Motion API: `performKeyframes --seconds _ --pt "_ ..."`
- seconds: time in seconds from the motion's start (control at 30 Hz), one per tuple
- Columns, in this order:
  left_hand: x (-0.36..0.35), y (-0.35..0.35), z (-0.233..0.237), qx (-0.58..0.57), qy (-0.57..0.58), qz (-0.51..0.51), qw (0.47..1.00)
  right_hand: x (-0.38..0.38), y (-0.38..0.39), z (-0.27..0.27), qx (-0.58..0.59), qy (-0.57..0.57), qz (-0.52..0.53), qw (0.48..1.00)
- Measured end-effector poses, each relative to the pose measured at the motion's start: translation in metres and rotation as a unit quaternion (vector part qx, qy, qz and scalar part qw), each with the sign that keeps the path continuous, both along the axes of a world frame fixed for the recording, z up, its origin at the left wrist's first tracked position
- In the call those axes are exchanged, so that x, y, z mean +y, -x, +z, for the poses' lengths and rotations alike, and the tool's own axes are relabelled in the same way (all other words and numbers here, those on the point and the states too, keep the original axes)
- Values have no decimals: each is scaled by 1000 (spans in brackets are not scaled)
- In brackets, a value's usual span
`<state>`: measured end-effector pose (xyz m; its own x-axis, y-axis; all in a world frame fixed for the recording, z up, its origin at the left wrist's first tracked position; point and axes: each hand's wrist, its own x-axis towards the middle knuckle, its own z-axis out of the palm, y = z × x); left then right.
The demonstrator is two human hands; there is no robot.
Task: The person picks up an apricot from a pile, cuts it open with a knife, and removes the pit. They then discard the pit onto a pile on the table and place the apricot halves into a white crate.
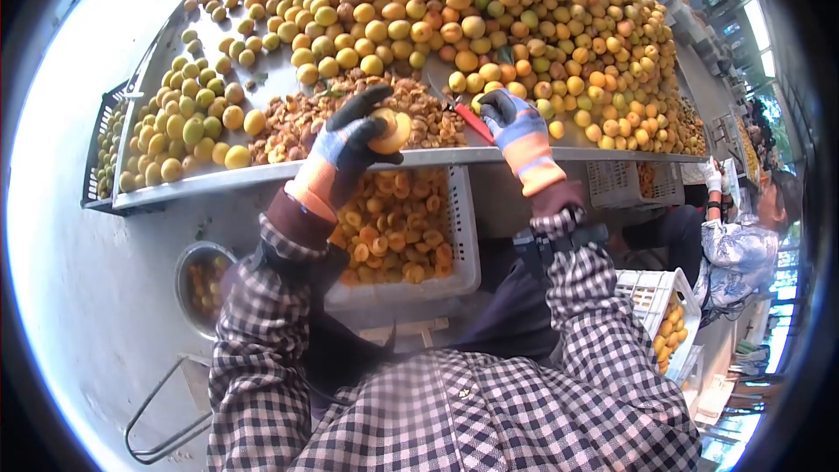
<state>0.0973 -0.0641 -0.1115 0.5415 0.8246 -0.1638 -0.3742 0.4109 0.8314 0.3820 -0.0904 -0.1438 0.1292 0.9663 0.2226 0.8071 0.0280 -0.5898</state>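
My left hand (357, 135), in a dark-fingered glove, is closed around a yellow-orange fruit (393, 131) whose flat cut side seems to show. Its position is just above the metal table's front edge. To the right, my gloved right hand (507, 114) has its fingers drawn together beside a red-handled tool (473, 121). The tool's metal end points up and left, over the table; its red handle reaches to the fingers. Between the hands and behind them lies a heap of brown-orange pits or fruit pieces (428, 109). Whole apricot-like fruits (472, 26) are piled beyond it.
Below the table edge (262, 173) stands a crate of halved fruit (467, 236). A metal bowl (182, 284) sits at lower left, near a metal frame (144, 454). Another crate (686, 297) is at right, near a seated person (738, 253). A black crate (93, 157) stands far left.
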Motion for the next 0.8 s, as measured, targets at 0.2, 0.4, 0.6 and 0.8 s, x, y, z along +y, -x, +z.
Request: performKeyframes --seconds 0.2,0.4,0.6,0.8 --pt "5 -9 -11 47 -100 -9 994 32 -6 -22 -296 207 -14 932" --pt "6 -9 -19 103 -148 28 983 30 -3 -23 -168 190 -83 964" --pt "-1 -11 -4 64 -57 24 996 41 -2 -29 520 34 26 853" --pt "-1 -26 -27 46 -126 35 990 16 80 31 408 -26 115 905"
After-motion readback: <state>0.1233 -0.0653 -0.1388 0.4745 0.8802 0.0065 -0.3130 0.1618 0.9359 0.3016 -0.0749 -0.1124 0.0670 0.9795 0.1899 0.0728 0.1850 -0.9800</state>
